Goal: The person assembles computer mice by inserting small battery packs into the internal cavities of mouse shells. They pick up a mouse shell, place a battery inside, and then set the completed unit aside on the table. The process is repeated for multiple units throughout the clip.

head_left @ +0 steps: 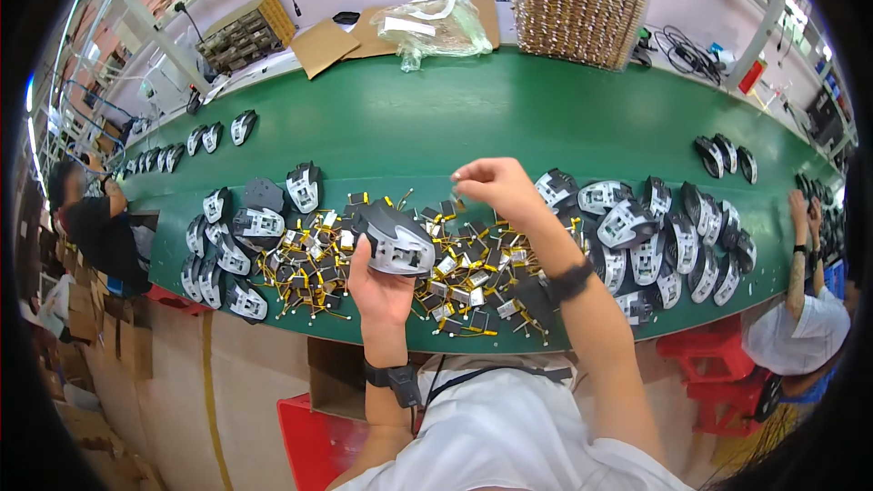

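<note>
My left hand (382, 286) grips a grey mouse shell (397, 238) over the green surface (473, 118). My right hand (496, 186) has its fingers pinched on something tiny above the small parts (455, 277).

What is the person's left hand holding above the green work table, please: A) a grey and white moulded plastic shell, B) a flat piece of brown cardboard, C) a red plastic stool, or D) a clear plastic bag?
A: the left hand grips a grey and white moulded plastic shell over the heap of small parts with yellow wires on the green work table.
</note>
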